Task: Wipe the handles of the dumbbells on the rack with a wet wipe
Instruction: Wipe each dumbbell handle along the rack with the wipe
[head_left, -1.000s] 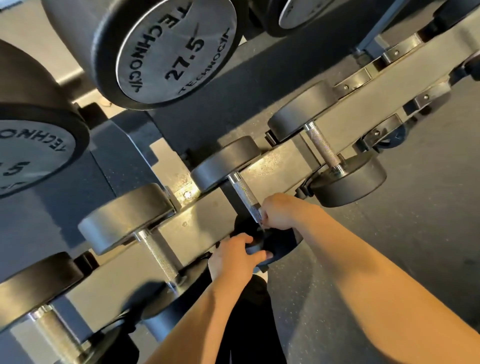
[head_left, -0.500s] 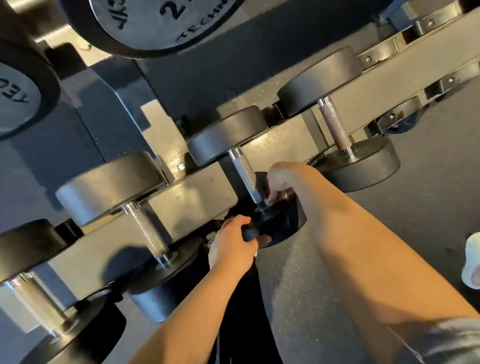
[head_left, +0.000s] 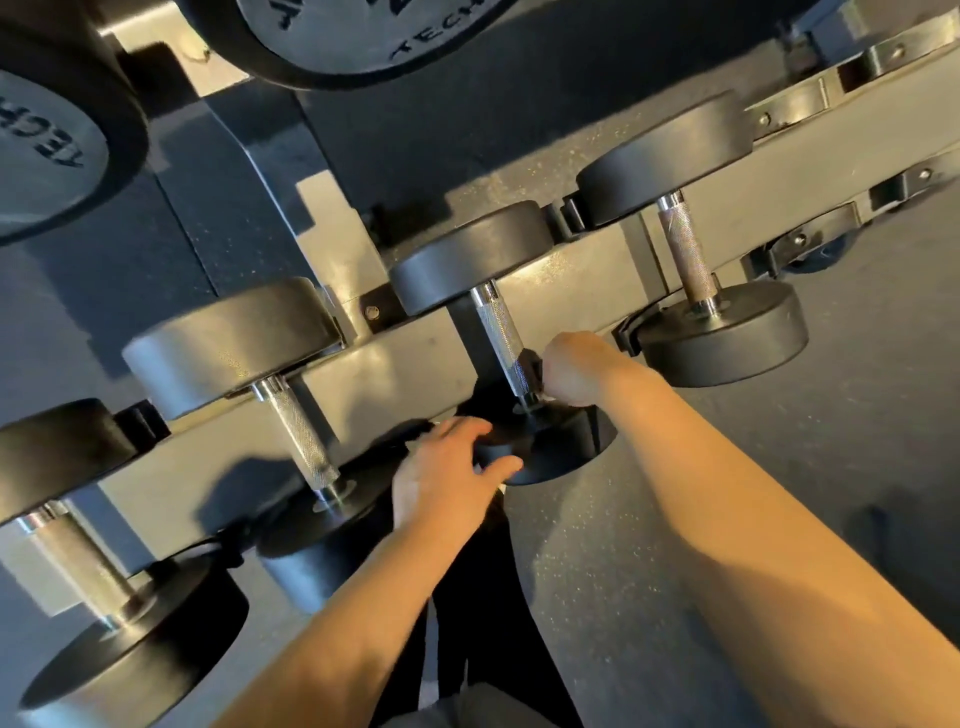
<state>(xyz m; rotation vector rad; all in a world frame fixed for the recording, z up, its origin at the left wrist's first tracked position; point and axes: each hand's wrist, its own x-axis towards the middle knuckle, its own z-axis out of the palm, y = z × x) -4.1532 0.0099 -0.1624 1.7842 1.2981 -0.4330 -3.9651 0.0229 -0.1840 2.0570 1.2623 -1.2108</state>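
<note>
Several black dumbbells with knurled metal handles lie across the grey rack (head_left: 395, 364). My right hand (head_left: 574, 371) is curled round the near end of the middle dumbbell's handle (head_left: 501, 332). Only a sliver of white shows under its fingers, so I cannot make out the wet wipe. My left hand (head_left: 447, 475) grips the rim of that dumbbell's near head (head_left: 550, 447). Neighbouring handles, one to the left (head_left: 301, 436) and one to the right (head_left: 685, 249), are bare.
Larger dumbbell heads with printed plates (head_left: 363, 31) hang on the upper tier at the top left. Dark speckled rubber floor (head_left: 779, 493) spreads to the right. My dark trouser leg (head_left: 478, 597) is below my hands.
My view has dropped and shifted right, so the rack sits higher in frame. My right hand stays at the near end of the middle handle. My left hand keeps hold of the head.
</note>
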